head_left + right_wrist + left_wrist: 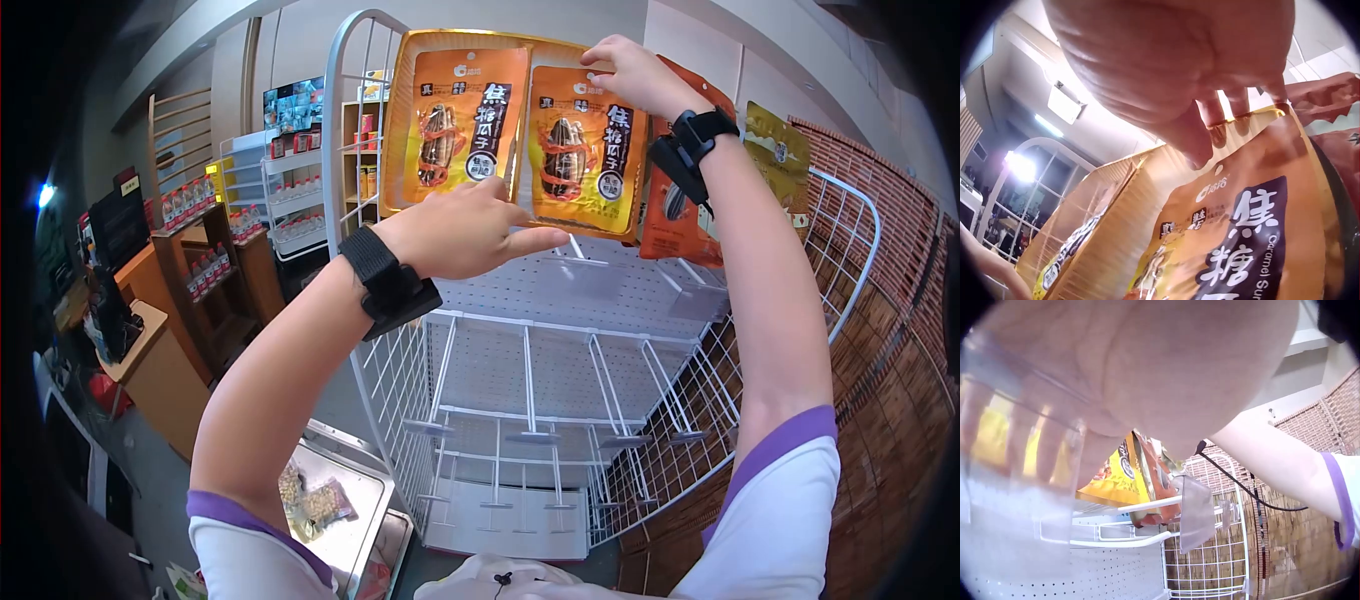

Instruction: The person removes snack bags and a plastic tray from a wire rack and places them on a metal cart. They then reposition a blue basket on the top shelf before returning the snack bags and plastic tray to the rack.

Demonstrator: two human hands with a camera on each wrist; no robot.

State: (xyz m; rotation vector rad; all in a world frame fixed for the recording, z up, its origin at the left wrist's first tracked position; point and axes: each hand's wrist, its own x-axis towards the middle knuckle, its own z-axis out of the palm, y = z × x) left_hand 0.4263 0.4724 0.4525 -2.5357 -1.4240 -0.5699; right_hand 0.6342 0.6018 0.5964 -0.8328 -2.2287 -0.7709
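Observation:
A gold plastic tray (398, 150) with two compartments stands at the top of the rack. One orange-and-yellow bag of caramel sunflower seeds (440, 120) leans in its left compartment, a matching bag (585, 140) in the right. My right hand (640, 80) is at the tray's top edge; the right wrist view shows its fingers over the rim (1260, 119), thumb on the front side. My left hand (470, 230) lies across the lower front of the left bag, thumb pointing right. Through a clear plastic holder (1029, 487), its fingers show against yellow packaging.
A red-orange bag (680, 220) and an olive-gold bag (775, 150) hang right of the tray. Below are the white wire rack's hooks (528, 380) with clear tag plates. Bottled drinks (190, 200) line shelves at left; a white table (350, 500) with small packets stands lower left.

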